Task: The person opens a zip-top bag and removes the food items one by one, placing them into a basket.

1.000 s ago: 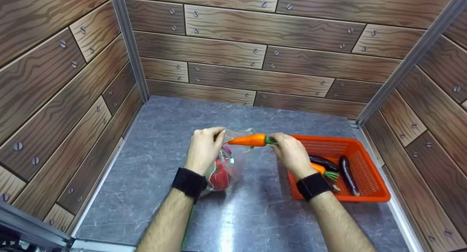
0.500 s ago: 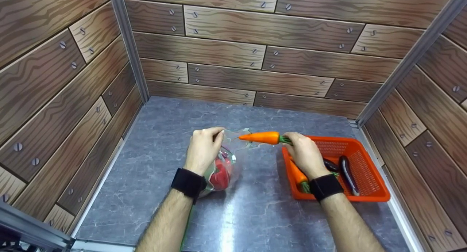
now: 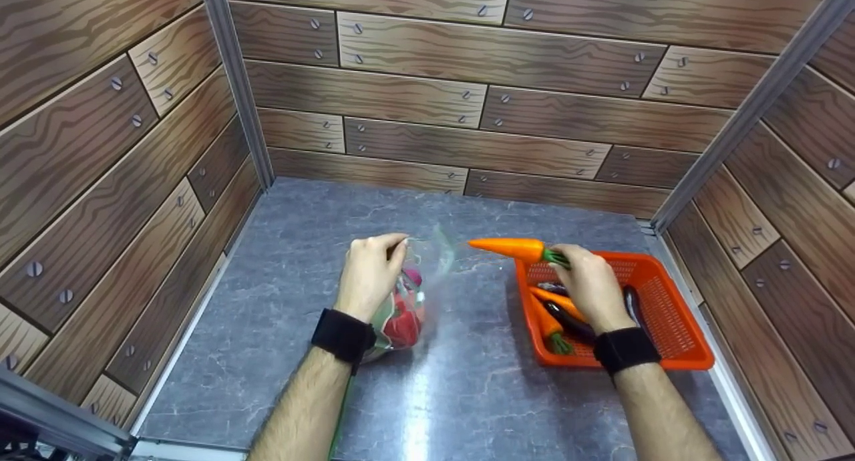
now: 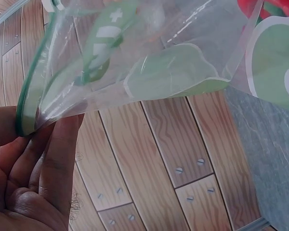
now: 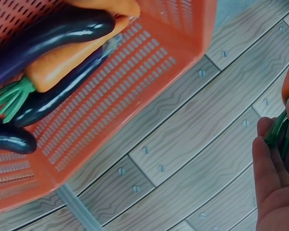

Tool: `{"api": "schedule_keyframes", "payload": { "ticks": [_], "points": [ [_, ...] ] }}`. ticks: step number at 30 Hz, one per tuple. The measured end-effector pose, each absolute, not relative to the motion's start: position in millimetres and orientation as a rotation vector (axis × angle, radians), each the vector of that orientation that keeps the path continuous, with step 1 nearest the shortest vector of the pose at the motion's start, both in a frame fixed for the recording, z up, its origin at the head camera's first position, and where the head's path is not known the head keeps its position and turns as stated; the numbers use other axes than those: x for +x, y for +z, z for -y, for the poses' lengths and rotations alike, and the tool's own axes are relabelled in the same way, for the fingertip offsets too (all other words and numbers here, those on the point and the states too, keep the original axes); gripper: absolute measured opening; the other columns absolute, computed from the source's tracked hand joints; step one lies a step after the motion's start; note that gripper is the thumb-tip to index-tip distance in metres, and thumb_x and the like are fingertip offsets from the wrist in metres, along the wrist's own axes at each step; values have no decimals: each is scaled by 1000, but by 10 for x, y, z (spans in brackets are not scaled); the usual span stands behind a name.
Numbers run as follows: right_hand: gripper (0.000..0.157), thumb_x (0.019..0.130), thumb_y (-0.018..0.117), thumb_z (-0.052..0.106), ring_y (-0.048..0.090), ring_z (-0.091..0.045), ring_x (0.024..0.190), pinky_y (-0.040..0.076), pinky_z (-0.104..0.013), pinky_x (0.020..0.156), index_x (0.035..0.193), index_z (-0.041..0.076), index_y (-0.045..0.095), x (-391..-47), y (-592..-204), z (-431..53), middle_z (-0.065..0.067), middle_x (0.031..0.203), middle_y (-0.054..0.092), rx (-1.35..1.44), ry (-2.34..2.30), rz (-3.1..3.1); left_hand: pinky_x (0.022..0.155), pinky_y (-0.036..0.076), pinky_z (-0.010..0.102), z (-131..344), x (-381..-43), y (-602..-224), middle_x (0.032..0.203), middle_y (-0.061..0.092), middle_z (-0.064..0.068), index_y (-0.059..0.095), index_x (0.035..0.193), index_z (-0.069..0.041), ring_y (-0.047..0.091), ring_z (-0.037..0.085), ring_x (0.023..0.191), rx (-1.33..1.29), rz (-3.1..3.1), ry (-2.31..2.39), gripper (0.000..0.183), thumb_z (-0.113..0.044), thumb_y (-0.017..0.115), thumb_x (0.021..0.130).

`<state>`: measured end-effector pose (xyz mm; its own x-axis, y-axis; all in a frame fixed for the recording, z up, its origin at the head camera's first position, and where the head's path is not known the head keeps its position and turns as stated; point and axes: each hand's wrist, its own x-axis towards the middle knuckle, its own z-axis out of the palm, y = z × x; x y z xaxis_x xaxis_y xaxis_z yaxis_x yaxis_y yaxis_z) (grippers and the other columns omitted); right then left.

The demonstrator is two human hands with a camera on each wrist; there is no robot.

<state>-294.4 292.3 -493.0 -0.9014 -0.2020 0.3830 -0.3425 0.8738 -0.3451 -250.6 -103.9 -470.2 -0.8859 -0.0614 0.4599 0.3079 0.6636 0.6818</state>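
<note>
My left hand (image 3: pixel 371 270) pinches the green-edged rim of a clear zip bag (image 4: pixel 159 62) between thumb and fingers. Red and purple produce shows low inside the bag in the head view, and its mouth gapes toward the right. With my right hand (image 3: pixel 588 284) I hold an orange carrot (image 3: pixel 509 248) by its green stalks, tip pointing left at the bag. A gap separates the tip from the bag's mouth. Behind and below that hand is a red-orange perforated basket (image 3: pixel 691 341); the hand covers part of what lies in it.
Inside the basket lie more carrots (image 5: pixel 58 67) and several dark eggplants (image 5: pixel 58 36). The grey marbled tabletop (image 3: pixel 320 214) is bounded by wood-print walls (image 3: pixel 427 100) at the back and sides, with metal corner posts (image 3: pixel 240 80).
My right hand has moved right, drawing the carrot away from the bag's mouth to over the basket's left edge. The left hand has stayed almost still while the bag's loose rim shifted.
</note>
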Motion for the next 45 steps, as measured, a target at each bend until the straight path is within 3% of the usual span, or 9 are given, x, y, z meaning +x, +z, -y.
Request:
{"api": "schedule_keyframes", "payload": {
  "ticks": [7,16,37,45],
  "points": [
    [24,111,79,6,81,-55,117,65,-71,102,134,-2,79,-2903,-4955,-3223,-31,130,83,346,590,2659,81,72,48,1042,-2493,-4704,104,91,10,91,126,-7,84,22,86,-179,2439,-1116,22,-17,75,115],
    [30,112,79,7,78,-61,117,63,-75,101,138,-7,77,-2820,-5029,-3516,-37,132,80,259,544,2685,82,72,47,1043,-2490,-4701,106,92,10,91,126,-8,85,22,88,-182,2438,-1118,22,-18,75,115],
    [31,109,80,7,75,-65,121,59,-79,102,137,-6,77,-2719,-5315,-4041,-39,133,79,112,518,2758,81,72,47,1050,-2501,-4721,104,91,10,91,125,-7,83,21,86,-183,2444,-1124,22,-17,75,115],
    [31,109,81,7,75,-67,116,59,-80,98,137,-7,77,-2687,-5410,-4194,-39,130,79,85,511,2780,83,72,47,1060,-2490,-4711,107,91,10,91,125,-7,84,21,89,-187,2436,-1130,22,-18,75,115]
  ]
}}
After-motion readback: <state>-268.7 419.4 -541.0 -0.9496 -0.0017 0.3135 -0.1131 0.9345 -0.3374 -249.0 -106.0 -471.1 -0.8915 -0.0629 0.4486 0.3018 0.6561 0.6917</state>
